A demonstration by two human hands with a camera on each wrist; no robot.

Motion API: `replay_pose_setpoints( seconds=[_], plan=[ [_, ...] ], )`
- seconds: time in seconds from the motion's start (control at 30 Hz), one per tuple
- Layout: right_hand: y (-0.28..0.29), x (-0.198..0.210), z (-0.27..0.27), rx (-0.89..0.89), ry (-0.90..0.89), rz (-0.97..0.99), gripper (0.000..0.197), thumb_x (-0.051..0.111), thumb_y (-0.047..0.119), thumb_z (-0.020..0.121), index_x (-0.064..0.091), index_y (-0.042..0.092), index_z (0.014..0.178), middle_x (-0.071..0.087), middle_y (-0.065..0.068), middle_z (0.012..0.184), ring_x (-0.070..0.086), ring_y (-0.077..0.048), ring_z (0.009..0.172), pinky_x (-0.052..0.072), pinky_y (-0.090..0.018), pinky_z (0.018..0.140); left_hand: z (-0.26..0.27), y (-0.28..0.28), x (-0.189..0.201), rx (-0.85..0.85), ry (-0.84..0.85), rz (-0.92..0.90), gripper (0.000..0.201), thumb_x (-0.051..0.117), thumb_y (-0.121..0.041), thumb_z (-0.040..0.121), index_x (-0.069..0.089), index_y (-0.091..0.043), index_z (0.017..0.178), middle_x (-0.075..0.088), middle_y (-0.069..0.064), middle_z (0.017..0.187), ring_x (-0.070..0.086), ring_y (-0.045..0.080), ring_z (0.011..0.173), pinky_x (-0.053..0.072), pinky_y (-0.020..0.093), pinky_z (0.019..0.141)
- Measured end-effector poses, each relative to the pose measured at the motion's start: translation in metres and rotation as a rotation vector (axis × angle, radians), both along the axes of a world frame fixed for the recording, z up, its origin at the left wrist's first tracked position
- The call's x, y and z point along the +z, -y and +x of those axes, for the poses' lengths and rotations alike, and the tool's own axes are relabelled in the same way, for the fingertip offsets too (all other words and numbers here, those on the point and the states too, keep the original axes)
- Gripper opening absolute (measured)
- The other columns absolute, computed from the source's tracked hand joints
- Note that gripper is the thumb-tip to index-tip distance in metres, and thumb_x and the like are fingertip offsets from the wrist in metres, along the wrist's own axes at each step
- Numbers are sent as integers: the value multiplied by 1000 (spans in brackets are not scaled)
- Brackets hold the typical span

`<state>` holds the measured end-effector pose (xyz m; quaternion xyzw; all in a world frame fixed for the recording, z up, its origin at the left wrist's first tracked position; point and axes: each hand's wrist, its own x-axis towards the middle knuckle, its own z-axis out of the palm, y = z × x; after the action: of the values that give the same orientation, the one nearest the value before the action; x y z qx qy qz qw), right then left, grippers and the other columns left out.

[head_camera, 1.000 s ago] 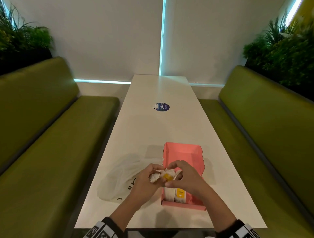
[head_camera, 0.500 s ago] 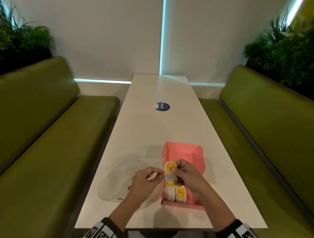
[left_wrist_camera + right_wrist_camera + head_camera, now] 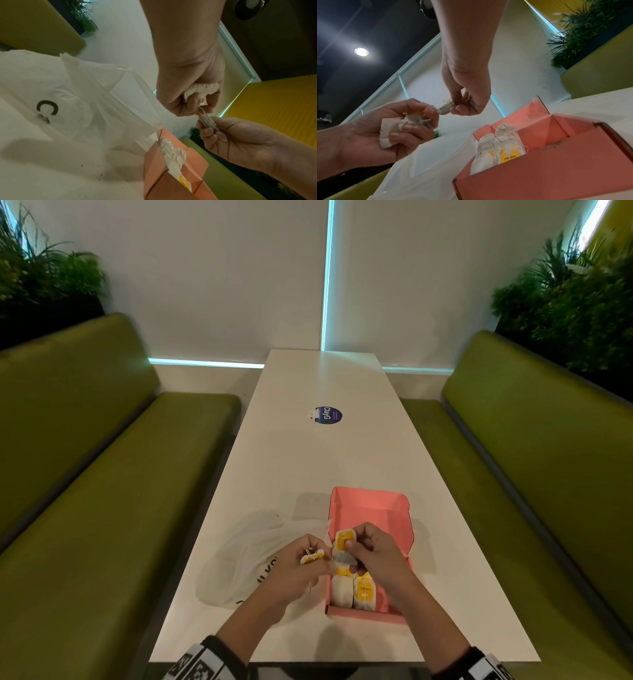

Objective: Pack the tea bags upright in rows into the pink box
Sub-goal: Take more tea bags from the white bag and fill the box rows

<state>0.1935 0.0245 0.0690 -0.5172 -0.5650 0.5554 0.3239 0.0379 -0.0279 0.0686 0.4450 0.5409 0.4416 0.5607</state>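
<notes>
While a few tea bags (image 3: 354,594) stand beneath the right hand (image 3: 375,556) in the pink box (image 3: 370,508), most is unfilled; right pinches one tea bag (image 3: 343,547), left hand (image 3: 294,568) grips another (image 3: 311,558).

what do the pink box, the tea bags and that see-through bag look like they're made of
Pink box: seemingly thin matte cardboard, with creased fold lines and flaps.
Tea bags: soft white filter paper by the look, crinkled, with yellow paper tags and thin strings.
See-through bag: thin translucent plastic film, wrinkled and slightly glossy, with black print.
</notes>
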Motion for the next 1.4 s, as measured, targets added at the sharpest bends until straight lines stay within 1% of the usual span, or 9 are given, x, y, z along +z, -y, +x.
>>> replay_pose_setpoints(
  seconds=[0.23,0.4,0.57,0.77,0.9,1.1,1.2,1.27,1.4],
  plan=[
    [3,5,-4,-40,-64,38,13,51,-2,92,52,6,81,59,-5,67,52,-7,46,44,-17,46,0,-1,0,36,30,-43,21,64,3,79,54,-16,76,56,-5,65,40,6,47,30,14,41],
    [3,7,-2,12,-148,19,10,53,-2,91,54,4,83,57,-5,64,51,-11,47,44,-20,48,-3,-3,1,83,-8,-48,16,65,-3,81,53,-13,81,60,-2,71,44,7,51,33,15,42],
    [3,7,-4,95,-252,-35,6,52,-2,92,53,1,87,58,-8,66,52,-12,48,43,-21,48,-2,-5,2,71,2,-69,17,65,-2,80,53,-13,81,53,-7,57,40,10,51,30,18,42],
    [3,8,-2,182,-276,-39,8,51,-1,92,54,4,87,58,-9,72,52,-11,55,45,-21,51,-1,-5,3,92,86,-71,13,57,-1,85,56,-14,86,50,-3,61,39,8,48,29,19,42],
    [4,11,-1,227,-292,-42,11,50,-2,92,55,5,85,62,-2,67,53,-9,54,45,-20,51,1,-6,0,111,132,-73,18,53,0,86,57,-17,84,48,-2,60,38,8,48,27,19,42],
    [1,6,-4,77,-267,2,11,53,-1,91,55,7,83,58,-5,70,53,-9,54,42,-19,51,2,-3,-3,26,103,-19,20,68,-2,80,58,-11,94,56,-2,65,41,7,50,32,17,43],
    [1,1,-5,19,-216,34,13,57,-1,89,58,9,80,57,-5,71,52,-11,61,43,-20,56,4,-2,-3,-6,31,19,24,68,-2,81,58,-9,101,59,-12,63,50,-1,49,37,12,45],
    [2,1,-4,5,-221,40,12,59,0,88,59,9,80,60,-3,69,53,-13,64,44,-23,60,3,-2,-4,-8,-28,45,27,69,-3,80,59,-11,103,64,-10,74,57,-4,58,43,11,53],
    [4,3,0,-13,-219,69,6,61,1,86,59,4,82,64,-4,66,57,-15,65,44,-25,63,-3,-1,-8,-3,-75,51,38,77,-11,74,62,-20,108,69,-5,98,65,-1,87,48,12,67]
  ],
)
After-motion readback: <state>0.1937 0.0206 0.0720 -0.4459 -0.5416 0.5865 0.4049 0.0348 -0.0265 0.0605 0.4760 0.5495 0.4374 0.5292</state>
